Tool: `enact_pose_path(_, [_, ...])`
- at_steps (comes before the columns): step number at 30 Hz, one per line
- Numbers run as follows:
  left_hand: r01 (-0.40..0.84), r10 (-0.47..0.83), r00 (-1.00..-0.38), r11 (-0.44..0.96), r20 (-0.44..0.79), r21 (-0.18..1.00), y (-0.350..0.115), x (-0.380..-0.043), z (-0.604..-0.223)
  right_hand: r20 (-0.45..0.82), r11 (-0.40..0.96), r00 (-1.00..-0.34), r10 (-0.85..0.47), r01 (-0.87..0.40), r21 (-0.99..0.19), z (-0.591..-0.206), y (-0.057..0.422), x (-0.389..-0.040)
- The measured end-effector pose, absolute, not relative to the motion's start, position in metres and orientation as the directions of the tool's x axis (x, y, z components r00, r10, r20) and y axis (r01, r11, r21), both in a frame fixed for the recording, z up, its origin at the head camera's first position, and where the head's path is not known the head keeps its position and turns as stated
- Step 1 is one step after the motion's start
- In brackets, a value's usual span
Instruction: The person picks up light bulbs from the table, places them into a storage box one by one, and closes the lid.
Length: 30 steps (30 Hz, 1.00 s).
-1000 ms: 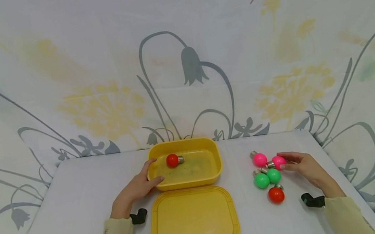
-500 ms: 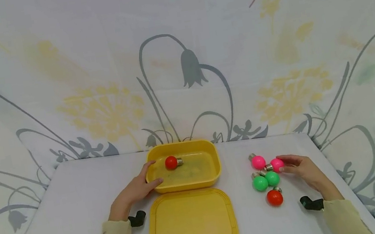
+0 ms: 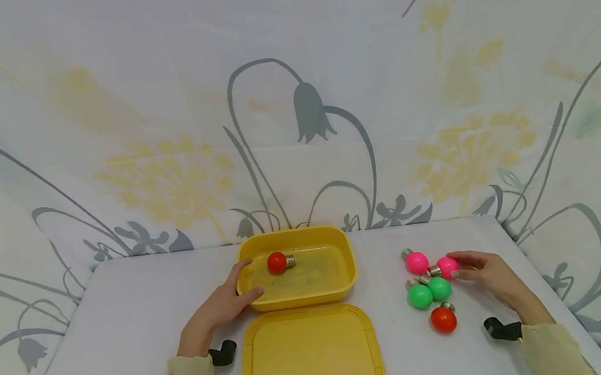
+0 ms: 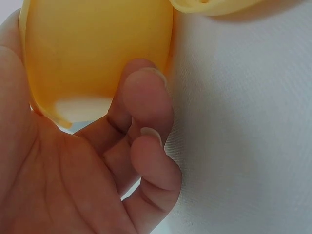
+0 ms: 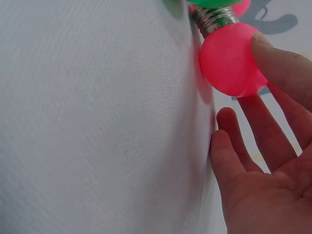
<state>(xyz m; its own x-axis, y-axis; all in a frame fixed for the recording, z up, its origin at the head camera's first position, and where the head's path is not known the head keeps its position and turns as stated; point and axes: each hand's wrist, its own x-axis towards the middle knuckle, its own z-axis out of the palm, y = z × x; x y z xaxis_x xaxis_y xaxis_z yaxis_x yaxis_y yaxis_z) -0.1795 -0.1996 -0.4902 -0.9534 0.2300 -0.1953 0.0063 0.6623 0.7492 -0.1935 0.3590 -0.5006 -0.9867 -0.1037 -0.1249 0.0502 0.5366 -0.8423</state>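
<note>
My left hand (image 3: 219, 306) holds the left end of a yellow plastic box (image 3: 339, 280), thumb over its near left corner. In the left wrist view the box wall (image 4: 97, 44) lies against that hand, two fingertips curled beside it. One red light bulb (image 3: 277, 262) lies inside the box. At the right, my right hand (image 3: 489, 279) pinches a pink light bulb (image 5: 229, 61) by its round end, thumb on the near side. Its metal base points left. Close by lie another pink bulb (image 3: 417, 263), two green bulbs (image 3: 420, 296) and a red bulb (image 3: 443, 320).
A yellow lid (image 3: 310, 360) lies flat just in front of the box. White cloth (image 3: 404, 355) covers the table, and a flower-patterned curtain (image 3: 283, 151) rises behind its back edge. Small black wrist mounts (image 3: 223, 353) sit at both sleeves.
</note>
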Motion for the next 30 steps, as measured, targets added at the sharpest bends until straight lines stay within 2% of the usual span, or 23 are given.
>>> enact_pose_path(11, [0.001, 0.219, -0.956, 0.667, -0.194, 0.745, -0.1985, -0.1795, -0.4908, -0.104, 0.529, -0.99, -0.096, 0.038, -0.848, -0.5017, 0.3596, -0.1918])
enact_pose_path(30, [-0.017, 0.207, -0.957, 0.66, -0.204, 0.751, -0.1977, -0.1789, -0.4908, -0.121, 0.441, -0.989, -0.084, 0.072, -0.895, -0.5052, 0.3615, -0.1915])
